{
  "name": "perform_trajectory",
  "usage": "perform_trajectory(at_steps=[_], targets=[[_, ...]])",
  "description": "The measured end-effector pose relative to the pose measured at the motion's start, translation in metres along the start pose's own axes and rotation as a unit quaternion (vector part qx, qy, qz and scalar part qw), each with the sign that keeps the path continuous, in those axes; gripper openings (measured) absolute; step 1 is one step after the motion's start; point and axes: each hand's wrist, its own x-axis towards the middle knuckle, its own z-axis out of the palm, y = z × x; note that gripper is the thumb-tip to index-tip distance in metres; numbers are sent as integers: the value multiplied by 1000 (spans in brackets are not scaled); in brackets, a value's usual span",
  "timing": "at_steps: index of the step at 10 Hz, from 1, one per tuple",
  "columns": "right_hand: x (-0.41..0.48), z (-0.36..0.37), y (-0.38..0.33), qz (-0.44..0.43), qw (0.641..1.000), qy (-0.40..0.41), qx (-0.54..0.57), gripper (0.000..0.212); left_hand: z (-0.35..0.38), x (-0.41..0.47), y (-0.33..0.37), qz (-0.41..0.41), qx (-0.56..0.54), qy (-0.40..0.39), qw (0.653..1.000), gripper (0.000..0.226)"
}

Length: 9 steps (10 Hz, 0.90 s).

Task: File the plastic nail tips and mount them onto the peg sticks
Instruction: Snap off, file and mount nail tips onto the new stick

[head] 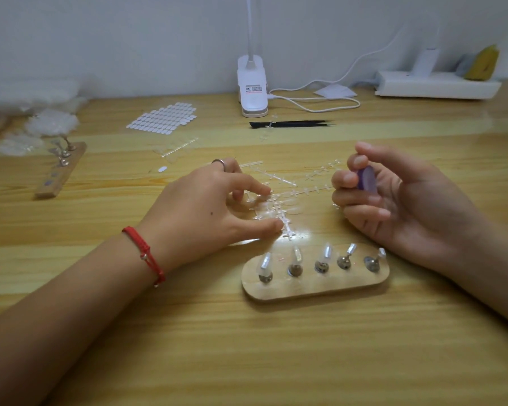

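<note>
Nearest on the pale wooden worktop [247, 347], a rounded wooden block [314, 285] carried five metal pegs [321, 265], each capped by a clear tip [266, 263]. Beyond it, the left hand [214, 206] had its grip spread, fingertips touching tangled clear plastic nail-tip frames [279, 206], too glassy to count. The right hand [399, 197] had its grip curled round a half-hidden purple file [366, 178].

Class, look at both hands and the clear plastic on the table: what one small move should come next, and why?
Probably the left hand should pinch one tip loose from the clear plastic nail-tip frame and lift it. Its fingertips touch the frame, and the right hand holds the purple nail file ready.
</note>
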Motion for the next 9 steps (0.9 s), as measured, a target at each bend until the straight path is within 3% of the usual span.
perform_trajectory(at_steps=[1,3,4,6,7,8,9], targets=[[0,1,0,-1,1000,0,-4,23,0,0,-1,11,19,11,1000,55],[-1,1,0,0,1000,2,-8,24,6,0,-1,28,-81,25,996,48],[-1,1,0,0,1000,7,-8,24,7,1,4,35,-229,23,972,33],[-2,1,1,-12,1000,15,-14,17,1,2,10,-53,-486,27,872,44],[-1,2,6,-40,993,31,-102,14,-1,3,11,-88,-541,19,836,50],[0,6,13,-60,974,33,-218,34,1,3,13,-91,-554,9,828,53],[-2,9,15,-62,959,20,-274,24,4,3,15,-85,-550,-7,831,57]])
